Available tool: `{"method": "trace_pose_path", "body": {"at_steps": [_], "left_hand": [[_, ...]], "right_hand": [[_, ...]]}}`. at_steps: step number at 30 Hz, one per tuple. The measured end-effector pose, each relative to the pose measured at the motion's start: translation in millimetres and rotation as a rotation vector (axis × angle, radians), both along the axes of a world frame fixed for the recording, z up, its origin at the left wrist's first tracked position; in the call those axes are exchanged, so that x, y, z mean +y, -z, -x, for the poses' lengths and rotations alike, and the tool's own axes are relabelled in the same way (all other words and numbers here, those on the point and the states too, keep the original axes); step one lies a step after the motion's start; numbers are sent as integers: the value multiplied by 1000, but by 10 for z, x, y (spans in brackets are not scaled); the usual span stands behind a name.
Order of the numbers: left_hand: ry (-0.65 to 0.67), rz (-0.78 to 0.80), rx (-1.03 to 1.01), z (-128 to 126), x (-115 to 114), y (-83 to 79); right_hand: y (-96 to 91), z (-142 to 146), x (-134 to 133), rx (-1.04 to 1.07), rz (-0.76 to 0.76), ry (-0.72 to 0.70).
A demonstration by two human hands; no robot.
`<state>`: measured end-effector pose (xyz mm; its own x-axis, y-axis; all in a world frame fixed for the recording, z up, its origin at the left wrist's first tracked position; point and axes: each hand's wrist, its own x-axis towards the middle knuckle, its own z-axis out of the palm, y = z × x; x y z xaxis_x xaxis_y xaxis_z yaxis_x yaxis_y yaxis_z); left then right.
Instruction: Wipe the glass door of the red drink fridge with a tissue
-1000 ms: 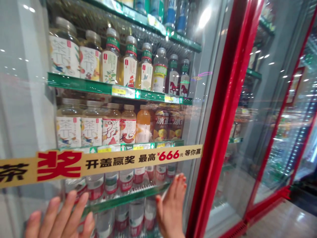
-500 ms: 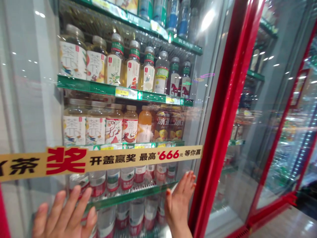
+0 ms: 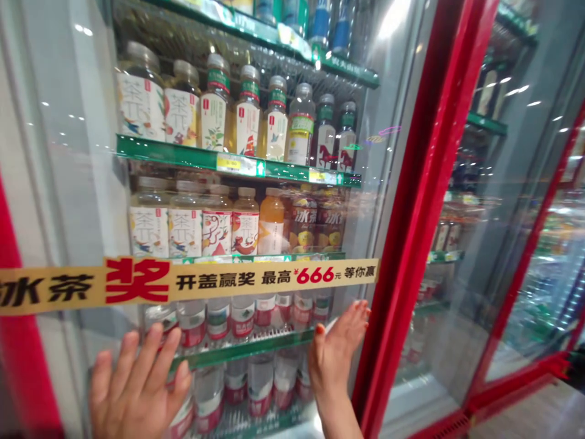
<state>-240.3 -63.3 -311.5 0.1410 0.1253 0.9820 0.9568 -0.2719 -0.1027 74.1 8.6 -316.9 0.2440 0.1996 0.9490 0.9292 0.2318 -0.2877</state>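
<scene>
Glass door (image 3: pixel 77 183) before bottles (image 3: pixel 214 119), banner (image 3: pixel 237 279) across it. Left hand (image 3: pixel 137 387) and right hand (image 3: pixel 338 347) unclenched, empty, raised at door's lower part; contact cannot be told. Risk, judged: palms slipping if pressed sideways; pinching near red frame (image 3: pixel 423 207).

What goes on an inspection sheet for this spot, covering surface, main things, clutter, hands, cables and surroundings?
Surface: upright glass door, marked with light reflections; a yellow banner runs across it.
Main things: bottles standing in rows on green-edged shelves behind the glass.
Clutter: nothing seen.
Hands: left hand spread, right hand with fingers extended; no object seen in either. Whether they touch the glass cannot be told.
Cables: nothing seen.
Surroundings: red frame on the right, more shelved drinks beyond it, floor at lower right.
</scene>
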Motion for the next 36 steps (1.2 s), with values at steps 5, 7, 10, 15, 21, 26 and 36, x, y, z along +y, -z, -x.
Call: {"method": "trace_pose_path", "body": {"at_steps": [5, 7, 10, 15, 21, 26, 36], "left_hand": [[-155, -86, 131, -78, -85, -180], [-147, -83, 119, -95, -88, -193], [-131, -70, 71, -118, -73, -172], [-137, -66, 43, -130, -57, -139], [-151, -64, 86, -65, -70, -127], [-148, -59, 69, -62, -53, -114], [-156, -86, 102, -50, -63, -146]], "right_hand": [[-4, 867, -169, -385, -133, -122], [178, 885, -260, -552, -204, -168], [284, 313, -244, -546, -190, -171], [-141, -175, 22, -104, -35, -49], [-10, 941, -303, -520, -92, -245], [108, 115, -196, -455, -112, -184], [-94, 1096, -383, -487, -167, -207]]}}
